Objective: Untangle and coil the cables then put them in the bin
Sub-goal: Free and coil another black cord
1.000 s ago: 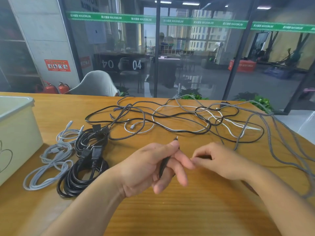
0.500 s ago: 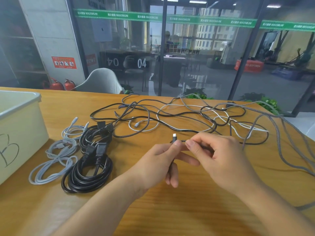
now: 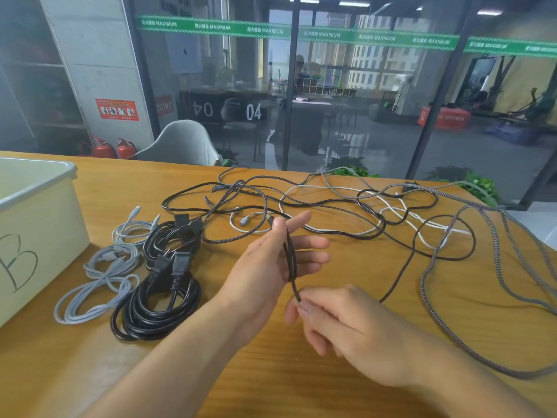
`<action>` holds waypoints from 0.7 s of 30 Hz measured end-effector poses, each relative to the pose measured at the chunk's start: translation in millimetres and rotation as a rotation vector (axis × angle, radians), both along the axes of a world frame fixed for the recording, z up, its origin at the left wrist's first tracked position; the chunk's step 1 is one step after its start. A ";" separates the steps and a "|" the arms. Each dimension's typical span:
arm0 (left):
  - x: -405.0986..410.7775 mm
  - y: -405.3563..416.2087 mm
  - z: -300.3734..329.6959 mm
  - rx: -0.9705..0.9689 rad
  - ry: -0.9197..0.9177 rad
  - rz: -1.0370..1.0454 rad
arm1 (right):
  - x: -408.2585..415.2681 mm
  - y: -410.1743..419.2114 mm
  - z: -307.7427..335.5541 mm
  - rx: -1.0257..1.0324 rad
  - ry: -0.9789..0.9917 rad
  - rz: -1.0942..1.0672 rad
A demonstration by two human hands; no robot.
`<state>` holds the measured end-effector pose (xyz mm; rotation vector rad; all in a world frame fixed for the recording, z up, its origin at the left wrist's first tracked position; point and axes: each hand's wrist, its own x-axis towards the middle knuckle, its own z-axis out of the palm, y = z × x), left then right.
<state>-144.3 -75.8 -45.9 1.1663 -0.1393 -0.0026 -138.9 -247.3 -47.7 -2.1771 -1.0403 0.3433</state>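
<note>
My left hand [image 3: 271, 260] is raised above the table with its fingers spread. Its thumb pins the plug end of a dark braided cable [image 3: 291, 260] against the palm. The cable runs down across the palm to my right hand [image 3: 340, 324], which pinches it just below. From there it trails right into a tangle of black, white and grey cables [image 3: 346, 206] spread over the far half of the wooden table [image 3: 331, 387]. A pale bin [image 3: 42, 224] marked "B" stands at the left edge.
Between the bin and my left arm lie two coiled grey cables [image 3: 99, 285] and two coiled black power cords [image 3: 159, 306]. A thick grey braided cable [image 3: 512, 267] loops along the table's right side. A glass wall and a chair [image 3: 180, 143] stand behind the table.
My left hand has opened out and turned palm-up with the cable end under its thumb. My right hand has dropped down toward me, drawing the cable across the left palm.
</note>
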 end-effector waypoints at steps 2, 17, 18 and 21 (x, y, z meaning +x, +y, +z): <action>-0.8 0.7 3.3 -0.071 0.003 -0.052 | -2.8 3.3 -2.5 -0.074 0.031 0.053; -13.3 0.8 7.8 0.403 -0.045 -0.432 | 40.5 -34.6 7.4 -0.193 -0.116 -0.262; -14.0 0.3 7.4 0.453 -0.035 -0.439 | 43.1 -38.4 9.6 -0.201 -0.184 -0.316; -15.7 -1.6 6.8 0.566 -0.001 -0.452 | 44.1 -44.7 15.4 -0.213 -0.405 -0.510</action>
